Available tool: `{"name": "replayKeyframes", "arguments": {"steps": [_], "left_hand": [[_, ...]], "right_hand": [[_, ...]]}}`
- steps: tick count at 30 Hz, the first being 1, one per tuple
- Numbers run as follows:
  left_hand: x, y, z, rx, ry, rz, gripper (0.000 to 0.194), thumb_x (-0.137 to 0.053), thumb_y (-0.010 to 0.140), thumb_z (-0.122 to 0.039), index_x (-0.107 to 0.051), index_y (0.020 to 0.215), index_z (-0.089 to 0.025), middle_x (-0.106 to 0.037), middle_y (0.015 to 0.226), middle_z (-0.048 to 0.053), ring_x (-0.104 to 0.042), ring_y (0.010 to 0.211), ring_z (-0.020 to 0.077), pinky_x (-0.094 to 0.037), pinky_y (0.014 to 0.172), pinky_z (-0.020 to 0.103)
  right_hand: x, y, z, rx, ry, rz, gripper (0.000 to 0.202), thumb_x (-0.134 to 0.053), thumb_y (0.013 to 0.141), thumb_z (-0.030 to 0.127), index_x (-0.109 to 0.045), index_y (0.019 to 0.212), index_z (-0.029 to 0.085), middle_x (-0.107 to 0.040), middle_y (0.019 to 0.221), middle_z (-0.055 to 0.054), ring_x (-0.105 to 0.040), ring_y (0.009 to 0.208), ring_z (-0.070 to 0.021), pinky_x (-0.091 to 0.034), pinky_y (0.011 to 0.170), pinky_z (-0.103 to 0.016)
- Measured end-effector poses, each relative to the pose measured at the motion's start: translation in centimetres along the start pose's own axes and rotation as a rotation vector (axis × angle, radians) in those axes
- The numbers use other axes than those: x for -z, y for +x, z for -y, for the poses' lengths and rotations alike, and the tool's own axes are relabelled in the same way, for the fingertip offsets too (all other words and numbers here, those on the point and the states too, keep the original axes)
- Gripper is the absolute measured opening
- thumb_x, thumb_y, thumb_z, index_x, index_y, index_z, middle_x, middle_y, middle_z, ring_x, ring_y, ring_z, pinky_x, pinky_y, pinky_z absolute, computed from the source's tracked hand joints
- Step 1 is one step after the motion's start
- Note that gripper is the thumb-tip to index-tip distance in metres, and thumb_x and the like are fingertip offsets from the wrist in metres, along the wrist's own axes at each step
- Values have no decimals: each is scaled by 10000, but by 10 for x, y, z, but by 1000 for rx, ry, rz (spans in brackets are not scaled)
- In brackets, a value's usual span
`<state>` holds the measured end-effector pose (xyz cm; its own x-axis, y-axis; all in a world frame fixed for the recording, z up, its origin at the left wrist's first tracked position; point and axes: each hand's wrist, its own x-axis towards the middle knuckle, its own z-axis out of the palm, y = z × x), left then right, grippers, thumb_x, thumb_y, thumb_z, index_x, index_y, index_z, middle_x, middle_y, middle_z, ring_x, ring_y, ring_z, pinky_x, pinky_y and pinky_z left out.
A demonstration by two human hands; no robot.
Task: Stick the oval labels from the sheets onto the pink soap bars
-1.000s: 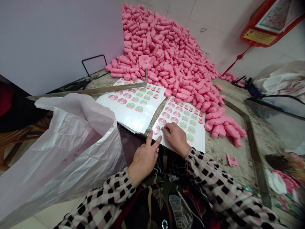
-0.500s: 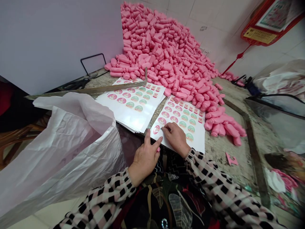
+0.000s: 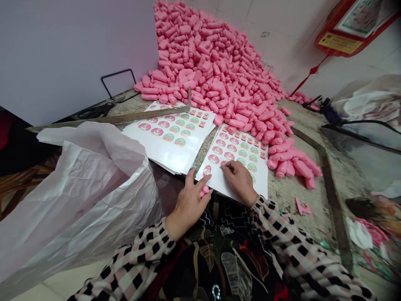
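A white sticker sheet with rows of round pink and green stickers lies at the table's near edge. My right hand rests on it, thumb and forefinger pinched on the edge of a sticker. My left hand is just left of it, its forefinger stretched onto the sheet's near corner. Its lower fingers curl around a small pink bottle, mostly hidden under the palm. Both sleeves are checked black, white and pink.
A huge pile of pink bottles fills the back of the table and spills down the right of the sheet. A stack of sticker sheets lies left, under a metal bar. A big white plastic bag gapes at the left. Scissors lie behind.
My right hand has slid a little right along the sheet to another sticker. My left hand stays at the sheet's corner, and more of the pink bottle shows under it.
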<state>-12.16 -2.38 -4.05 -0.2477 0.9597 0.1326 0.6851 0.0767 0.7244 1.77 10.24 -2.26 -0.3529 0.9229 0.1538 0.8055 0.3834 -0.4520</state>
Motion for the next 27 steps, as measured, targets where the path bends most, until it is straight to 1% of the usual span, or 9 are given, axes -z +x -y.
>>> {"name": "replayKeyframes", "arguments": {"steps": [4,7,11,14,17,19,22,24,27], "left_hand": [[0,0,1,-43,-11,51,394,-499,823,-309,-509,1216,-285,-236,1412,70,-418,1209,250,-408,956,387],[-1,-1,1,-44,2,43,392,-493,827,-308,-504,1218,-276,-240,1416,72,-420,1210,239,-410,954,379],[1,-2,0,-70,86,58,417,-468,841,-303,-459,1256,-269,-165,1460,66,-411,1218,240,-431,930,371],[2,-5,-4,-124,198,105,445,-438,852,-272,-407,1296,-276,-88,1486,66,-460,1170,248,-458,883,370],[1,-8,-6,-153,299,131,495,-430,848,-230,-349,1334,-281,-51,1492,76,-497,1127,245,-452,878,365],[-1,-8,-6,-147,357,152,525,-420,849,-222,-304,1357,-284,-51,1493,84,-531,1079,238,-463,847,358],[-4,-8,-4,-130,431,184,561,-398,857,-228,-230,1389,-278,-69,1491,100,-588,955,213,-480,776,346],[-5,-7,-3,-126,473,191,581,-393,858,-233,-192,1402,-274,-84,1491,102,-600,898,200,-479,753,340],[-6,-7,-2,-131,523,185,587,-388,860,-239,-176,1406,-280,-96,1491,95,-597,866,189,-476,740,330]], "right_hand": [[1,0,-1,5,5,-4,180,-445,826,342,-587,821,232,-593,829,3,-524,766,-153,-333,631,-264],[1,0,-1,1,3,2,179,-445,827,341,-587,831,232,-592,830,3,-524,773,-153,-334,631,-262],[2,-3,5,17,5,13,184,-437,838,350,-578,837,233,-590,847,5,-524,784,-148,-339,645,-260],[2,-7,12,35,-16,38,176,-443,839,356,-569,828,234,-585,855,6,-526,781,-146,-335,640,-258],[1,-9,20,47,-40,59,172,-443,842,354,-560,818,230,-578,853,3,-527,773,-144,-330,632,-257],[0,-9,23,60,-53,62,175,-431,849,346,-558,823,228,-574,853,-1,-527,773,-144,-329,635,-258],[-2,-7,28,70,-84,61,185,-416,859,339,-565,840,230,-571,866,-8,-528,771,-146,-326,630,-260],[-3,-5,30,71,-112,63,194,-412,863,344,-570,856,232,-573,877,-13,-529,769,-148,-324,622,-261],[-2,-3,33,81,-151,75,202,-412,866,348,-575,868,228,-577,882,-21,-531,772,-152,-326,621,-261]]}}
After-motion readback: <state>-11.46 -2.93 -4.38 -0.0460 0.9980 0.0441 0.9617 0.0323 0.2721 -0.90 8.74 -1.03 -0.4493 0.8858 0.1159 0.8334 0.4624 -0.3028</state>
